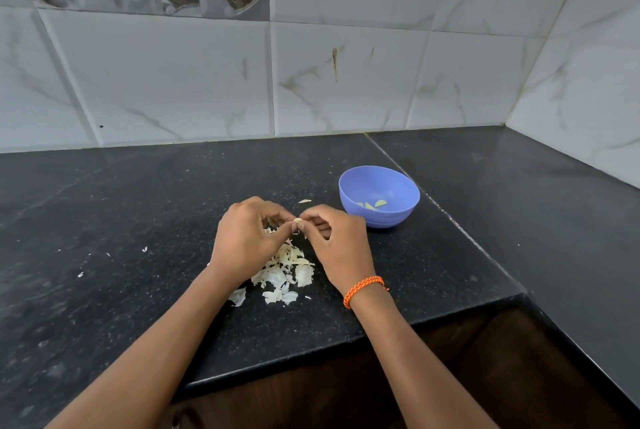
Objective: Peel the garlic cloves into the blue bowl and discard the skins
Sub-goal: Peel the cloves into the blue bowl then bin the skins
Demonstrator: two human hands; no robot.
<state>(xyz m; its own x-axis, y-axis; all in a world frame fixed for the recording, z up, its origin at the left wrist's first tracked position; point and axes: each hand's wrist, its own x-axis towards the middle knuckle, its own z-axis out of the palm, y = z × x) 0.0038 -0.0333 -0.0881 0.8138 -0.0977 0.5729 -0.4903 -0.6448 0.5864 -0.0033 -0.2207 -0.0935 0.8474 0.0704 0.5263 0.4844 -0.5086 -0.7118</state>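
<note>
A small pale garlic clove (297, 220) is pinched between the fingertips of my left hand (247, 234) and my right hand (334, 237), a little above the black counter. Both hands have their fingers curled round it. Under and just in front of the hands lies a pile of white garlic skins (286, 271). The blue bowl (379, 196) stands on the counter to the right of my hands, and a few peeled cloves (374, 204) lie in its bottom. An orange braided band circles my right wrist.
The black granite counter (121, 221) runs back to a tiled wall and turns along the right wall. Loose skin bits (144, 249) lie scattered to the left, and one sliver (304, 201) lies behind my hands. The counter's front edge (346, 345) drops off close to my forearms.
</note>
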